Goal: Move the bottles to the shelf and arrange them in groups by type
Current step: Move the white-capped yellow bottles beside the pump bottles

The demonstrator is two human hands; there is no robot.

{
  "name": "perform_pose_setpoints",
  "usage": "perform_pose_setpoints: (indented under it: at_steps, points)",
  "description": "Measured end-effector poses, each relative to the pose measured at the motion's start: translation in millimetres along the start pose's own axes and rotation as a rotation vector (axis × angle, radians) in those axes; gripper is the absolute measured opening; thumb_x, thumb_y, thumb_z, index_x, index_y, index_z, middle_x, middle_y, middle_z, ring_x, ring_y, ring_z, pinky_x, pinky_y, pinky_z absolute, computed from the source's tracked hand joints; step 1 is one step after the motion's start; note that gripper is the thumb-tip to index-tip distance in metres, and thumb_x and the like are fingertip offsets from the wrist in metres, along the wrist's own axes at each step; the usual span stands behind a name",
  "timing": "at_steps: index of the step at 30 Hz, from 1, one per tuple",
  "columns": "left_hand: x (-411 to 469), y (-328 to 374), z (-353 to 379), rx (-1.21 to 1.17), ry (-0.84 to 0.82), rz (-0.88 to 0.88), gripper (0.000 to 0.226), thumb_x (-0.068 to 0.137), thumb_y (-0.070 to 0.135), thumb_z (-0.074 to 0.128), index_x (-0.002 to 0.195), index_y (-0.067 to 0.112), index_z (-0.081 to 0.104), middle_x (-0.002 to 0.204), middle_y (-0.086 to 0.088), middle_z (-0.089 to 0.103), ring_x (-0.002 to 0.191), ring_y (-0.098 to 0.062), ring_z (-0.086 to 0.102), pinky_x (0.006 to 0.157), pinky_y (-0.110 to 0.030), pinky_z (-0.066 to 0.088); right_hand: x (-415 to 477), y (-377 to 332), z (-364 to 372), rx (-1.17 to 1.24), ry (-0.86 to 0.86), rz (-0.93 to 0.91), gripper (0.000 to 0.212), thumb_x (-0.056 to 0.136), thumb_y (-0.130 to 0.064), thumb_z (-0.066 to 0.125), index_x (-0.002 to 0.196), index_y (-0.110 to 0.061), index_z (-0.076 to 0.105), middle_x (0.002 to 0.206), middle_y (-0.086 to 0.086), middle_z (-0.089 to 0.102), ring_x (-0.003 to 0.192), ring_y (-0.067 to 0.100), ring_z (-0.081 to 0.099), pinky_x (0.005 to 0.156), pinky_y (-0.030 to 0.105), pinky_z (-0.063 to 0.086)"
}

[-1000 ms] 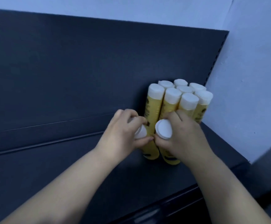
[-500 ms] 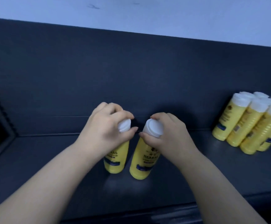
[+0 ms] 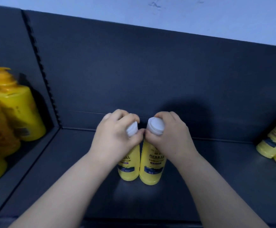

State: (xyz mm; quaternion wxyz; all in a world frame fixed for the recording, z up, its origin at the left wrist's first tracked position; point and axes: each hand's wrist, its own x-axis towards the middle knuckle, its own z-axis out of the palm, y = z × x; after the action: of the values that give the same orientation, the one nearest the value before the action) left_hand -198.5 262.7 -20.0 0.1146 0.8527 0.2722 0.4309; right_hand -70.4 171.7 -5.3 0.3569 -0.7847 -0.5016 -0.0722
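While the left hand point(image 3: 115, 135) curls round the white cap of one yellow plastic bottle point(image 3: 128, 168) and the right hand point(image 3: 170, 137) grips a second yellow bottle point(image 3: 152, 167) — both upright, touching, on the dark shelf point(image 3: 216, 178) — the matching yellow bottles point(image 3: 275, 143) stand well off to the right, nearer the right hand; yellow pump bottles point(image 3: 18, 116) stand far left.

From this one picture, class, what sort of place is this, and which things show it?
Probably a shop or stockroom: a dark shelf with a notched upright, yellow pump bottles grouped in the left bay, and two matching white-capped bottles gripped by the left hand and right hand.
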Motion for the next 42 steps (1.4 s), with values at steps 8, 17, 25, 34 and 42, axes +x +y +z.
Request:
perform_pose_setpoints:
  at_steps: [8, 17, 25, 34, 42]
  points:
    - [5, 17, 23, 0.103, 0.041, 0.004, 0.030, 0.074, 0.042, 0.055, 0.087, 0.022, 0.072, 0.081, 0.001, 0.059, 0.065, -0.024, 0.054, 0.067, -0.022, 0.037, 0, 25, -5, 0.153, 0.034, 0.031, 0.042, 0.063, -0.046, 0.065, 0.098, -0.024, 0.057, 0.092, -0.010, 0.051, 0.081, 0.004, 0.046, 0.065, 0.008, 0.037]
    - [5, 23, 23, 0.215, 0.057, -0.071, 0.031, 0.074, 0.042, 0.054, 0.090, 0.025, 0.074, 0.084, 0.001, 0.062, 0.071, -0.026, 0.055, 0.064, -0.023, 0.038, -23, 32, -1, 0.193, 0.184, -0.140, 0.048, 0.062, -0.047, 0.060, 0.100, -0.019, 0.059, 0.090, -0.004, 0.055, 0.081, 0.009, 0.049, 0.066, 0.014, 0.041]
    - [1, -15, -6, 0.246, 0.069, -0.106, 0.034, 0.075, 0.041, 0.053, 0.093, 0.023, 0.074, 0.087, 0.001, 0.063, 0.072, -0.026, 0.054, 0.067, -0.024, 0.038, -18, 12, 19, 0.359, 0.139, 0.006, 0.047, 0.063, -0.032, 0.080, 0.102, -0.031, 0.054, 0.093, -0.016, 0.053, 0.088, -0.010, 0.049, 0.076, -0.002, 0.034]
    - [20, -124, -63, 0.215, 0.023, -0.088, 0.039, 0.077, 0.045, 0.050, 0.098, 0.023, 0.073, 0.090, 0.000, 0.062, 0.079, -0.028, 0.058, 0.079, -0.024, 0.035, 30, -64, 99, 0.407, 0.202, 0.087, 0.051, 0.068, -0.023, 0.080, 0.113, -0.016, 0.056, 0.103, -0.008, 0.050, 0.090, -0.003, 0.044, 0.076, -0.003, 0.030]
    - [54, -184, -60, 0.083, 0.090, 0.013, 0.031, 0.076, 0.037, 0.056, 0.089, 0.018, 0.076, 0.080, -0.004, 0.064, 0.071, -0.027, 0.062, 0.078, -0.021, 0.033, 91, -122, 175, 0.367, 0.195, 0.082, 0.049, 0.073, -0.028, 0.077, 0.114, -0.014, 0.055, 0.105, -0.008, 0.046, 0.093, 0.005, 0.044, 0.075, 0.010, 0.030]
